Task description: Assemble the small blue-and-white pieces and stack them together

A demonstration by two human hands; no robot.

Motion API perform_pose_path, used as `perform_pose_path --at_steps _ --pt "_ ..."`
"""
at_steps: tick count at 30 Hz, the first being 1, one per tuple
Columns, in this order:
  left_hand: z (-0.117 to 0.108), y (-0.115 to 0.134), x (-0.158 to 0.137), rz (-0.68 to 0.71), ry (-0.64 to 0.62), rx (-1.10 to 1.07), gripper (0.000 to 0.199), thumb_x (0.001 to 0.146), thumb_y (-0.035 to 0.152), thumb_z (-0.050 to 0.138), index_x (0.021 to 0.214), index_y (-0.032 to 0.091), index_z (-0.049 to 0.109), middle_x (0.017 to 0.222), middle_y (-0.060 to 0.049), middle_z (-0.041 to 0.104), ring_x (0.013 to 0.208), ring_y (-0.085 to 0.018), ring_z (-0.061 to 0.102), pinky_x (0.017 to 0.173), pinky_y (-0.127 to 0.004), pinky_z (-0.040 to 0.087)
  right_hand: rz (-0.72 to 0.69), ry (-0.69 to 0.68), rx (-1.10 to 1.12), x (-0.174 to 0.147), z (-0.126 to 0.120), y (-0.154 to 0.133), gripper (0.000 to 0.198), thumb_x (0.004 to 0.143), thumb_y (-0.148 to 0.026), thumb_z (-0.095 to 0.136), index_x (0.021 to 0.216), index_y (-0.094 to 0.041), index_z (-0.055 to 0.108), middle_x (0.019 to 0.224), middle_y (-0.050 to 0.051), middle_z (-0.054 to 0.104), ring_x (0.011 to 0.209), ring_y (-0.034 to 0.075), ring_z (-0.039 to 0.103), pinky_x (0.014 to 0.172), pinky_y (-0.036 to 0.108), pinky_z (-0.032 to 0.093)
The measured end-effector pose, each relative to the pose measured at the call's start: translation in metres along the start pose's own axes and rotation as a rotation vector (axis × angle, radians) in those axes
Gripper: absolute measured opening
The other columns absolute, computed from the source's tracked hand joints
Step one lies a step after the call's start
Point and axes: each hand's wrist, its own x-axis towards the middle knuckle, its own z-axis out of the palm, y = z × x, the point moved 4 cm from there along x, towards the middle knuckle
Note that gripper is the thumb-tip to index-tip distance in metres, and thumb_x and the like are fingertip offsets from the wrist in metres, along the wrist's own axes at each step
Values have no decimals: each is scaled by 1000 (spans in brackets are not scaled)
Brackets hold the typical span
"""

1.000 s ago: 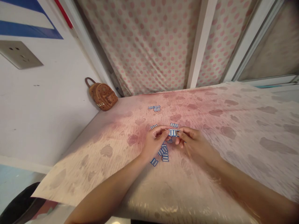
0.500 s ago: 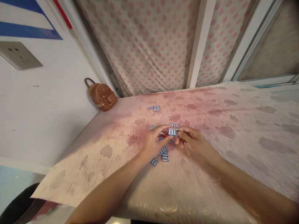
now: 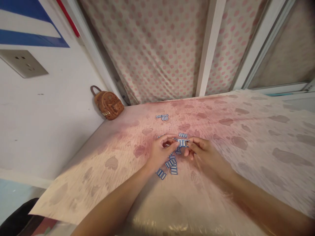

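Between my two hands is a short strip of white, blue-bordered labels [image 3: 182,143], held just above the table. My left hand [image 3: 161,149] pinches its left end between thumb and forefinger, with the fingers curved. The right end sits in the pinch of my right hand [image 3: 203,149], which hides part of it. Under and beside my left hand lie several similar pieces, among them a loose pile [image 3: 172,164] and a separate strip [image 3: 161,174]. Just beyond the held strip rests another short strip [image 3: 182,134].
Farther back on the table lie more label strips [image 3: 162,117] in two rows. A patterned cloth [image 3: 110,163] covers the table [image 3: 236,124]. At the back left corner a small brown backpack [image 3: 109,105] leans by the wall. A dotted curtain [image 3: 157,49] hangs behind.
The view has tilted up slightly, so things sit a little lower. My left thumb has shifted on the strip's left end, and more of the pile shows beneath the hands.
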Motion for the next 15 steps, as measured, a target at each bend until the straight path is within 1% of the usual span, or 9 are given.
perform_pose_path --at_steps 2,5,8,10,12,15 --pt "-1 -4 1 -65 -4 -64 22 85 35 72 95 15 73 83 -4 70 74 -13 63 68 -24 50 -7 10 -15 1 -1 1 38 92 -51 57 72 -18 60 59 0 56 42 9 40 41 25 27" --pt "0 -4 2 -115 -14 -108 23 83 37 73 81 14 70 72 -2 66 66 -11 60 64 -23 47 -20 1 -24 2 -1 3 37 92 -48 57 71 -18 60 60 1 57 43 9 41 41 25 29" --pt "3 -2 0 -140 -9 -113 24 82 38 73 78 14 70 69 -1 65 64 -11 59 63 -23 46 -46 -17 -11 4 0 5 36 92 -48 58 72 -18 60 64 3 61 47 10 47 45 26 33" --pt "1 -3 0 -155 7 -97 25 81 39 73 78 14 70 68 -1 65 62 -11 58 61 -22 45 -67 -24 16 5 2 5 35 90 -50 59 76 -18 60 67 3 63 51 12 51 49 26 37" --pt "-6 -5 5 -166 41 -71 24 80 38 73 78 14 71 66 -1 65 59 -11 56 57 -22 43 -89 -6 37 7 1 3 35 87 -53 61 84 -18 61 67 3 64 53 13 54 53 27 41" --pt "-33 -14 24 -160 141 -21 22 76 35 73 77 14 70 67 -1 65 58 -11 55 57 -21 42 -127 66 39 8 -2 0 39 84 -56 62 93 -17 63 66 3 64 58 16 56 57 29 44"
